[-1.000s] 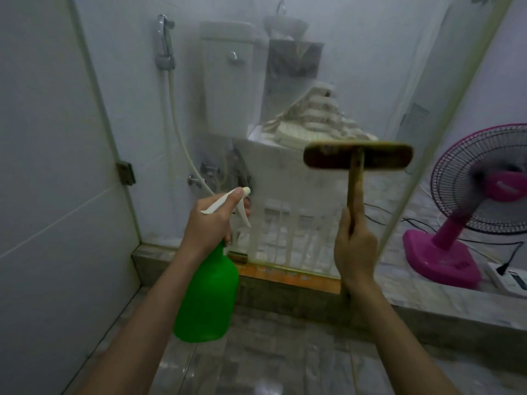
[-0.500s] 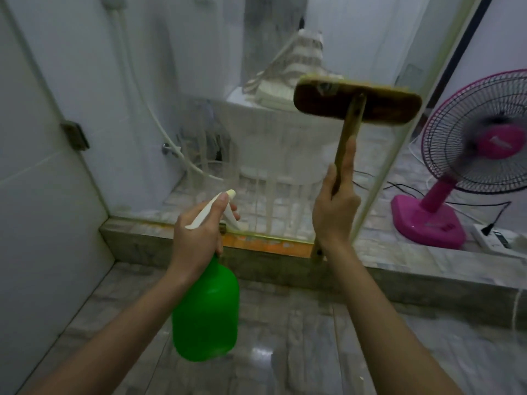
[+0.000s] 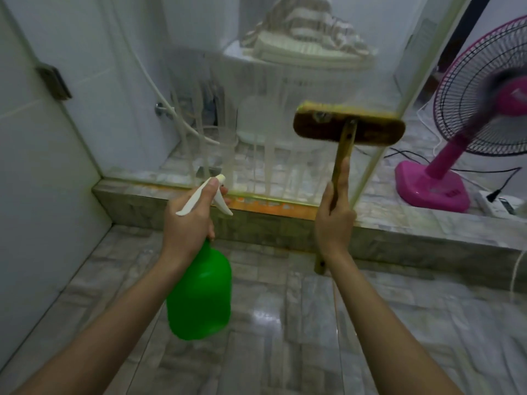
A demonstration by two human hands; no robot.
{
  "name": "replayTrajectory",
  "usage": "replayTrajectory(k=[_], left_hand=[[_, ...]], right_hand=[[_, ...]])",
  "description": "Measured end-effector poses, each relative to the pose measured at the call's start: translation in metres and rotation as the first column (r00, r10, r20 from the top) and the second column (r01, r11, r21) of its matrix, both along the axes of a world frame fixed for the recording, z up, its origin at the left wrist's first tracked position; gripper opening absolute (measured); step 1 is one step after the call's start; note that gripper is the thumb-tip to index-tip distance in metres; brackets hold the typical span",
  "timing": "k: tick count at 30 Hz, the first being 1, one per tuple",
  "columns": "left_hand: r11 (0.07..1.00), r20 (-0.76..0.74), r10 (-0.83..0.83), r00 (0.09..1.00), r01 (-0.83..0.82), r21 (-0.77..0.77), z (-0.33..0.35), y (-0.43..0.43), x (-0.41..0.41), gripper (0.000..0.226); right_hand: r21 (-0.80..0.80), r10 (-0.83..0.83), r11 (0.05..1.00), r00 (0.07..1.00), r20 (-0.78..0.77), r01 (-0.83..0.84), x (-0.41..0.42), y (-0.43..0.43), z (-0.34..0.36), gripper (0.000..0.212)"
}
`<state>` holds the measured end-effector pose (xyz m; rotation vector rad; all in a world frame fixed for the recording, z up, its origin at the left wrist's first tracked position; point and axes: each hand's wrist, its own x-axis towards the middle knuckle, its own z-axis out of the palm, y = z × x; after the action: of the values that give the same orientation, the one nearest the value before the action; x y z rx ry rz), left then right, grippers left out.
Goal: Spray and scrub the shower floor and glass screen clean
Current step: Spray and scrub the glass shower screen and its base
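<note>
My left hand (image 3: 189, 223) grips the white trigger head of a green spray bottle (image 3: 199, 295), which hangs below my fist, nozzle toward the glass screen (image 3: 256, 95). White foam runs down the glass in streaks. My right hand (image 3: 335, 220) grips the wooden handle of a scrub brush (image 3: 349, 128), index finger stretched along the handle. The brush head sits level against the lower right part of the glass. The grey tiled shower floor (image 3: 285, 323) is wet and shiny under my arms.
A stone curb (image 3: 399, 243) carries the glass. Beyond it stand a toilet with folded cloth (image 3: 308, 44), a hose (image 3: 171, 109) and a pink fan (image 3: 470, 132) with cables and a power strip (image 3: 496, 203). A white tiled wall (image 3: 34, 166) closes the left.
The brush has come down the glass from higher up to its lower part. My view has tilted down toward the floor. The spray bottle stays held in my left hand.
</note>
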<state>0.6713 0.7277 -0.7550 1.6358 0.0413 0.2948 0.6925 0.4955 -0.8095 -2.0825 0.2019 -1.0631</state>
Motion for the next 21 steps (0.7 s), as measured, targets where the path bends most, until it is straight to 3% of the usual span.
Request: replayTrajectory(k=[5, 11, 16, 19, 21], left_hand=[[0.999, -0.013, -0.011, 1.0, 0.012, 0.04, -0.009, 0.003, -0.004, 0.033], [0.998, -0.08, -0.01, 0.997, 0.014, 0.054, -0.024, -0.002, -0.005, 0.03], [0.994, -0.133, -0.032, 0.991, 0.046, 0.102, -0.031, -0.009, -0.005, 0.037], [0.995, -0.135, -0.025, 0.991, 0.038, 0.096, -0.036, -0.006, -0.002, 0.038], [0.996, -0.133, -0.005, 0.991, 0.016, 0.087, -0.041, 0.0, -0.001, 0.038]], right_hand=[[0.014, 0.092, 0.996, 0.932, -0.351, -0.093, -0.061, -0.004, -0.093, 0.056], [0.118, 0.089, 0.991, 0.981, -0.171, -0.069, -0.027, 0.0, -0.058, 0.054], [0.034, 0.124, 0.992, 0.926, -0.357, -0.12, -0.06, 0.007, -0.105, 0.057], [0.135, 0.139, 0.985, 0.964, -0.225, -0.11, -0.039, 0.018, -0.078, 0.054], [0.097, 0.136, 0.987, 0.985, -0.107, -0.126, -0.016, 0.02, -0.045, 0.053]])
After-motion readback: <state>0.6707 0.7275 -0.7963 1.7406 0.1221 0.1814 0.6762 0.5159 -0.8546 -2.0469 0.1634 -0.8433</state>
